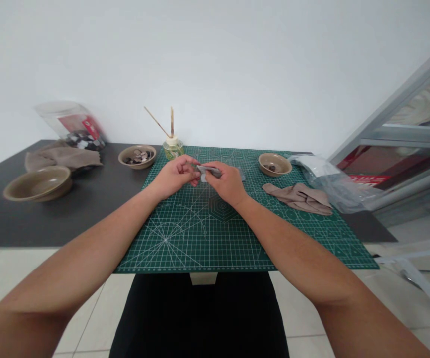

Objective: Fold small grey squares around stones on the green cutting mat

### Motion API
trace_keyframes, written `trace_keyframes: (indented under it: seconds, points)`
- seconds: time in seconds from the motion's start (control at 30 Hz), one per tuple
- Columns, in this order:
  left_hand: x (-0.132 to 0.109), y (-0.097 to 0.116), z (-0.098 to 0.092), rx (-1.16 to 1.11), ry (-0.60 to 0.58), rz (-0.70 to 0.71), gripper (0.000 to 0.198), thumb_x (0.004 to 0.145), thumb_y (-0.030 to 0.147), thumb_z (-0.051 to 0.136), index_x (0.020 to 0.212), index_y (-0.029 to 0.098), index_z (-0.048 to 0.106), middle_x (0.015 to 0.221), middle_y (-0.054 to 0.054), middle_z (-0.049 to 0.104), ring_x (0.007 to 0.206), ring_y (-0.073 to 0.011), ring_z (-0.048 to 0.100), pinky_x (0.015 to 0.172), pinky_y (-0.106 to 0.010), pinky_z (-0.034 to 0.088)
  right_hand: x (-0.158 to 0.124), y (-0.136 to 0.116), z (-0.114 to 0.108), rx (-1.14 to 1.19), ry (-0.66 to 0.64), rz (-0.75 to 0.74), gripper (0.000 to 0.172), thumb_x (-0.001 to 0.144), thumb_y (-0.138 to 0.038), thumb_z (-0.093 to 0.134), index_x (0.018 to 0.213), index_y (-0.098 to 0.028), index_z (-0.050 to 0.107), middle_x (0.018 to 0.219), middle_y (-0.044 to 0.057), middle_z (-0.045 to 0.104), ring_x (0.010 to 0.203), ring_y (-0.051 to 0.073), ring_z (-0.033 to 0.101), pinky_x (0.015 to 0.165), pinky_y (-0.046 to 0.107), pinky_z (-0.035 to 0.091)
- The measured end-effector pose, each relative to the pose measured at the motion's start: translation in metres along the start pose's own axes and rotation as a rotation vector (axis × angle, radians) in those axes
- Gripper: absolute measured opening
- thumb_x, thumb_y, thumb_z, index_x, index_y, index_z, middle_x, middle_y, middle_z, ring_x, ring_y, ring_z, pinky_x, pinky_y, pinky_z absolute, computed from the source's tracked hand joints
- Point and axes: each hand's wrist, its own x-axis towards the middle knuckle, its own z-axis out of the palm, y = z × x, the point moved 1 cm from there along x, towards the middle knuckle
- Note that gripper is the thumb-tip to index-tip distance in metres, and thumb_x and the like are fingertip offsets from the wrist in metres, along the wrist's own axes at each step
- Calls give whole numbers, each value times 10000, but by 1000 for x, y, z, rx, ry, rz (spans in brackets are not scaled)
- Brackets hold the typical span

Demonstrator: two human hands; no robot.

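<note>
Above the middle of the green cutting mat (185, 223), my two hands meet around a small, flat grey-and-white piece (208, 170), which looks like folded cloth or a packet. My right hand (228, 183) grips it between thumb and fingers. My left hand (177, 176) is closed at its left end, thumb and fingertips pressed together; what they pinch is too small to make out. Just beyond my right hand, a bit of clear plastic (242, 174) shows, partly hidden by that hand.
A bowl of dark and pale pieces (137, 165) and a reed diffuser (172, 148) stand back left. On the right are a small bowl (274, 171), a brown cloth (300, 198) and a clear plastic bag (334, 186). Far left: a larger bowl (38, 191), cloth (61, 158) and bag (60, 117).
</note>
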Motion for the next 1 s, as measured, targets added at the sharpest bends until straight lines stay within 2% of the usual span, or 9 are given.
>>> trace_keyframes:
  seconds: [0.17,0.43,0.83,1.0]
  points:
    - [-1,0,-1,97,-41,-14,233,730,256,773,871,161,614,629,2,690,557,-140,674,572,-266,562,1,5,3,39,-6,32,169,837,-315,662,944,-219,752,938,24,768,857,172,697,813,302,521]
    - [-2,1,-2,10,-81,-91,271,708,245,791,864,164,585,579,8,689,492,-134,648,523,-252,545,4,16,3,234,-116,104,285,757,-418,724,905,-174,725,738,-5,695,672,135,598,649,253,447]
    - [-2,0,-2,-27,-120,-132,341,686,274,823,851,164,546,595,3,692,460,-122,618,487,-237,516,4,16,3,320,-134,157,302,699,-428,758,843,-169,699,659,-33,607,599,109,502,593,240,377]
    - [-3,3,-3,-21,-118,-148,363,681,275,824,861,153,533,601,12,685,466,-108,610,488,-225,508,4,14,2,321,-139,157,294,700,-431,757,834,-178,690,679,-27,620,619,116,510,609,246,385]
